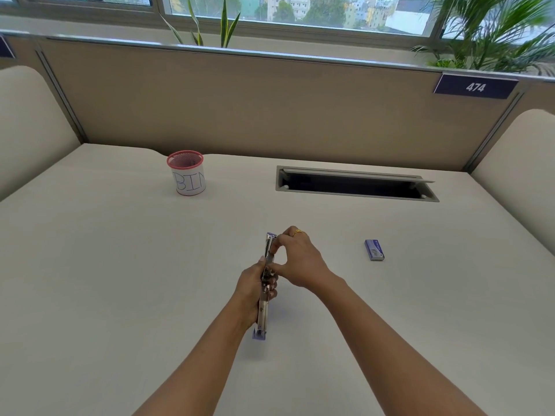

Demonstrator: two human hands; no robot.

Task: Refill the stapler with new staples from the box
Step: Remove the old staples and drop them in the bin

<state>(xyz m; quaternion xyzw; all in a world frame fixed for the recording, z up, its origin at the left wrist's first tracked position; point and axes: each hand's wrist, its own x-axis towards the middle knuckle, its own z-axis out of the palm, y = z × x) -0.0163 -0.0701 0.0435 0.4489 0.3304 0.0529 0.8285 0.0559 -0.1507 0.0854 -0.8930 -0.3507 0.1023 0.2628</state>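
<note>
A purple and metal stapler (263,313) is swung fully open into one long line, held above the desk's middle. My left hand (253,283) grips it around its hinge, fingers curled round the metal. My right hand (297,259), with a gold ring, pinches the far half of the stapler near its purple tip with finger and thumb. A small blue staple box (374,249) lies closed on the desk to the right, apart from both hands.
A red mesh cup (186,172) with a paper label reading BIN stands at the back left. An open cable hatch (354,184) is cut into the desk at the back right. A beige partition (270,109) closes the far edge.
</note>
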